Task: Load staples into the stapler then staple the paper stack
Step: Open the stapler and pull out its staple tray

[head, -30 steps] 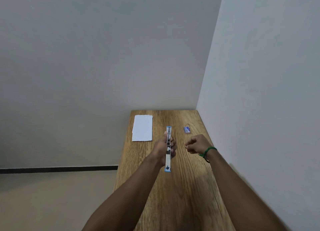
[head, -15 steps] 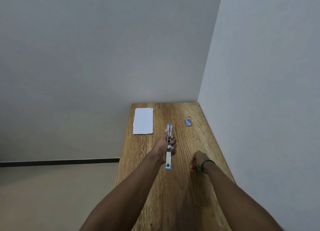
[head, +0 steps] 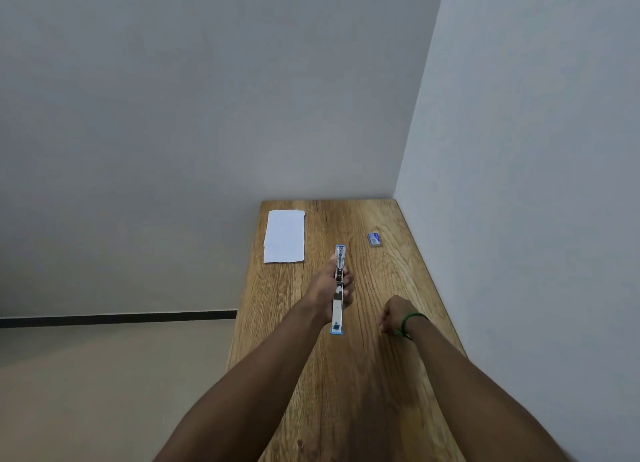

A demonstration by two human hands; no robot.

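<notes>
A blue and silver stapler (head: pixel 338 309) lies unfolded flat along the middle of the wooden table (head: pixel 360 392), its metal channel showing. My left hand (head: pixel 329 285) grips it around its middle. My right hand (head: pixel 394 312), with a green band on the wrist, hovers to the right of the stapler, its fingers curled under; whether it holds anything is hidden. A white paper stack (head: pixel 284 236) lies at the far left of the table. A small blue staple box (head: pixel 374 239) sits at the far right.
The narrow table stands in a corner, with one white wall at its far end and another along its right edge. Its left edge drops off to a beige floor (head: pixel 104 392).
My right hand has pulled back toward me from beside the stapler's front half to level with its near end. My left hand keeps its grip on the stapler.
</notes>
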